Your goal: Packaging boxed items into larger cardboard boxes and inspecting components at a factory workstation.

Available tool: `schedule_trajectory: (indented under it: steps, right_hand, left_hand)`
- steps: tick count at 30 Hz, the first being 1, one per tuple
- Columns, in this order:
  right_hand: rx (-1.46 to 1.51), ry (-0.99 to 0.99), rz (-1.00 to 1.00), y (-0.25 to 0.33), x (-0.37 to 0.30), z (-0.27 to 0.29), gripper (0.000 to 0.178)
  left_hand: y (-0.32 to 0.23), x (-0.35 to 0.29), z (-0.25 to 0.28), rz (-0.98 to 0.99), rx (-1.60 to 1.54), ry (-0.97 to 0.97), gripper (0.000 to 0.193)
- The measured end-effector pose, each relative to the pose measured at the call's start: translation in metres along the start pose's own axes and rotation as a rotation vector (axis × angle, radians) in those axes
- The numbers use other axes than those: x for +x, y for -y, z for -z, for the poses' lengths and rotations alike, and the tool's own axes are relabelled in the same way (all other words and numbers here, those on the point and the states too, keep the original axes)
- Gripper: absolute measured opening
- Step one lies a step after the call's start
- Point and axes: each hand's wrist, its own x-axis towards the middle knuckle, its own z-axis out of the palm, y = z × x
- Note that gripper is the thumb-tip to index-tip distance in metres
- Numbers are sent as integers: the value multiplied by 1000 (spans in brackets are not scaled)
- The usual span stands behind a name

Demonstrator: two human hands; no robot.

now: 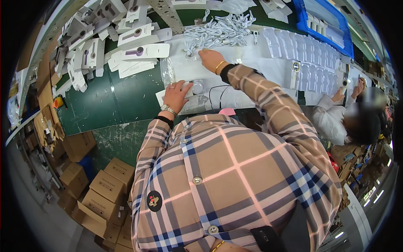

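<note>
My left hand (175, 98) lies low on the bench with its fingers spread, at the edge of a clear plastic tray (199, 87). Part of a white carton (160, 97) shows beside that hand. My right hand (211, 59) is stretched farther out, its fingers closed just below a heap of white cables (218, 32). Whatever is between those fingers is hidden. A cable end (189, 53) lies to the left of them. White sheeting (247, 63) covers the bench under both hands.
Flat printed cartons (136, 52) pile up at the far left. Rows of clear plastic trays (310, 48) stand to the right, near a blue crate (325, 27). A co-worker (348, 117) sits at the right. Brown cardboard boxes (107, 185) are stacked at lower left.
</note>
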Motion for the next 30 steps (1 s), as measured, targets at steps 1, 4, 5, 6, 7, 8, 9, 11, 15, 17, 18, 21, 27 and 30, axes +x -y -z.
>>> schedule_trajectory:
  steps: [1, 4, 5, 6, 7, 8, 9, 11, 15, 17, 18, 21, 27, 30]
  right_hand:
    - [51, 6, -16, 1, -7, 4, 32]
    - [581, 60, -113, 23, -40, 37, 30]
    - [844, 77, -164, 31, -53, 47, 30]
    - [841, 67, -172, 39, -66, 50, 30]
    - [996, 79, -258, 47, -80, 53, 32]
    - [1151, 85, -346, 52, -92, 54, 36]
    - [1307, 90, -434, 56, -101, 54, 39]
    - [1341, 36, -484, 61, -112, 43, 41]
    - [1417, -111, -603, 67, -127, 37, 44]
    - [1425, -214, -636, 56, -123, 47, 44]
    - [1422, -330, -640, 46, -121, 56, 44]
    - [1504, -704, -504, 31, -119, 125, 39]
    - [1970, -765, 67, 1, -153, 260, 29]
    - [1472, -1028, -321, 32, -158, 287, 26]
  left_hand:
    - [1, 3, -1, -18, 12, 7, 76]
    - [5, 4, 3, -41, -6, 56, 73]
    - [6, 6, 4, -60, -13, 79, 71]
    - [6, 6, 4, -72, -12, 79, 71]
    - [7, 7, 4, -90, -5, 77, 69]
    - [6, 9, 5, -113, 2, 75, 67]
    - [6, 10, 5, -134, 8, 74, 65]
    - [7, 12, 5, -144, 6, 94, 66]
    - [8, 14, 4, -155, -16, 142, 69]
    - [10, 16, 4, -163, -39, 142, 71]
    - [11, 16, 3, -187, -47, 146, 71]
    - [20, 12, -2, -204, -53, 118, 74]
    - [23, 21, -7, -232, -78, 153, 76]
    - [26, 17, -7, -212, -88, 184, 75]
